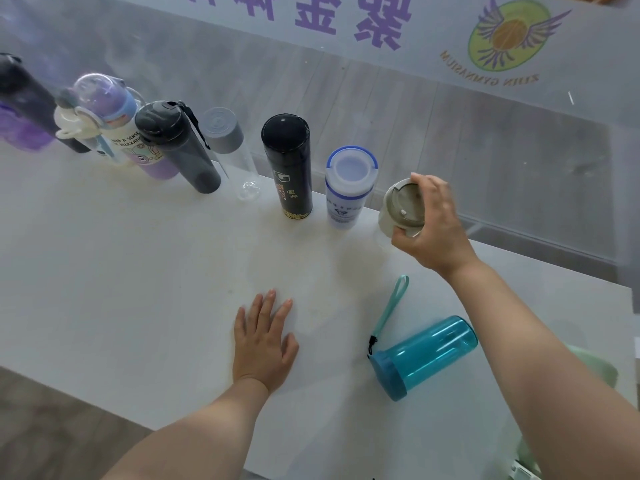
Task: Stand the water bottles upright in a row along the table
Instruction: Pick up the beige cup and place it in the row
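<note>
Several bottles stand upright in a row along the far edge of the white table point(138, 289): a black flask point(289, 168), a white bottle with a blue-rimmed lid point(349, 188), a clear bottle with a grey cap point(230, 150), a dark smoky bottle point(180, 147). My right hand point(433, 223) grips the top of a beige bottle point(398, 209) at the row's right end. A teal bottle point(426, 356) with a strap lies on its side near the front right. My left hand point(265, 341) rests flat on the table, fingers spread.
More bottles crowd the row's left end: a white and purple printed one point(121, 133) and a dark one point(20, 95). A glass wall with purple lettering runs behind the table. The table's right edge lies just past the teal bottle.
</note>
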`<state>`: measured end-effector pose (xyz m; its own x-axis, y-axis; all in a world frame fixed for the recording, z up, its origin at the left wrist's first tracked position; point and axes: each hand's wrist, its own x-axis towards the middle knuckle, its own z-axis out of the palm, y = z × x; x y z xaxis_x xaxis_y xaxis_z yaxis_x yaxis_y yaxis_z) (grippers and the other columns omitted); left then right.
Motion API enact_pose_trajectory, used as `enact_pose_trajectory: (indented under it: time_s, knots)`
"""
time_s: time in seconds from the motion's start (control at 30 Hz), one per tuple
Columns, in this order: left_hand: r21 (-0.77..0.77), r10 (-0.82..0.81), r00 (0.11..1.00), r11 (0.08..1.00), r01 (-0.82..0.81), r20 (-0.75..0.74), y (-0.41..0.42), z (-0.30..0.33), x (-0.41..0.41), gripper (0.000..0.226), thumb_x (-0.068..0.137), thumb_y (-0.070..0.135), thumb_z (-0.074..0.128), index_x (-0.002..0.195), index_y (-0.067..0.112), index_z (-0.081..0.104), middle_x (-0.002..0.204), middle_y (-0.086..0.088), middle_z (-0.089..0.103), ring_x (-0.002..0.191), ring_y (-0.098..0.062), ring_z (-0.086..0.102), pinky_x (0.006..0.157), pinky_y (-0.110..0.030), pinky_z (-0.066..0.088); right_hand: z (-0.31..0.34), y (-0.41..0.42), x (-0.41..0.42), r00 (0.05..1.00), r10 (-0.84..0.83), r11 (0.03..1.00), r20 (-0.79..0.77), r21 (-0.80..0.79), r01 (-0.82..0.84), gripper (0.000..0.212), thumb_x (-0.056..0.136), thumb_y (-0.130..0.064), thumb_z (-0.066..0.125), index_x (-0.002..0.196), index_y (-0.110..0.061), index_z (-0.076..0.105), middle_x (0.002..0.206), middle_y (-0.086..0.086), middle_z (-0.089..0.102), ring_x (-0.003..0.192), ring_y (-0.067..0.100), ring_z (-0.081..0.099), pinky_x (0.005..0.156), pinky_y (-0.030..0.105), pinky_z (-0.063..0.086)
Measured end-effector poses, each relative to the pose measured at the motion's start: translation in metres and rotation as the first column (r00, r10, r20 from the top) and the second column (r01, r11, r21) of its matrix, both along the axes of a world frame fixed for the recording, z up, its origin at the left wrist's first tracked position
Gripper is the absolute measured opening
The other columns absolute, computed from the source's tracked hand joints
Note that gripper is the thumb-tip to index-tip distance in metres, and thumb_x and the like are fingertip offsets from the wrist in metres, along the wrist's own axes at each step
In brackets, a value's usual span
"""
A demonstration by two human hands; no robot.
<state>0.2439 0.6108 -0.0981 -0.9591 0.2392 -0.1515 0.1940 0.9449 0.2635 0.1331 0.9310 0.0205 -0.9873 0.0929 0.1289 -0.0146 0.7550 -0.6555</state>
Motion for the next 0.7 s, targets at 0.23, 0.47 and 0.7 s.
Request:
enact_pose_trajectory:
  time_s: [0.23, 0.47, 0.7]
  knots:
    - [0.000, -0.001, 1.000, 1.000, 0.001, -0.016, 0.000, 0.000, 0.001, 0.062, 0.080, 0.037, 0.041, 0.141, 0.026, 0.043, 0.154, -0.006, 0.034, 0.143, -0.024, 0.023, 0.116, -0.050, 0.013, 0.005, 0.013, -0.014, 0.993, 0.113, 0.992, 0.032, 0.051, -0.114, 0.082, 0.067, -0.026, 0.067, 0.143, -0.012, 0.036, 0.140, 0.008, 0.037, 0.127, 0.019, 0.038, 0.105, 0.025, 0.034]
    - [-0.002, -0.001, 1.000, 1.000, 0.001, -0.007, 0.000, -0.001, 0.001, 0.062, 0.080, 0.038, 0.040, 0.141, 0.026, 0.043, 0.154, -0.006, 0.034, 0.143, -0.025, 0.024, 0.116, -0.051, 0.012, 0.015, 0.022, -0.013, 0.979, 0.171, 0.976, 0.113, 0.118, -0.184, 0.087, 0.074, -0.023, 0.075, 0.147, -0.017, 0.029, 0.146, 0.004, 0.034, 0.134, 0.023, 0.032, 0.109, 0.036, 0.034]
    - [-0.002, -0.002, 1.000, 1.000, 0.002, -0.003, 0.000, -0.002, 0.001, 0.062, 0.081, 0.038, 0.038, 0.141, 0.026, 0.042, 0.154, -0.006, 0.033, 0.143, -0.025, 0.024, 0.116, -0.052, 0.012, 0.023, 0.023, 0.005, 0.992, 0.126, 0.978, 0.014, 0.166, -0.126, 0.080, 0.082, -0.026, 0.068, 0.149, -0.012, 0.027, 0.154, 0.008, 0.028, 0.143, 0.024, 0.025, 0.118, 0.036, 0.022]
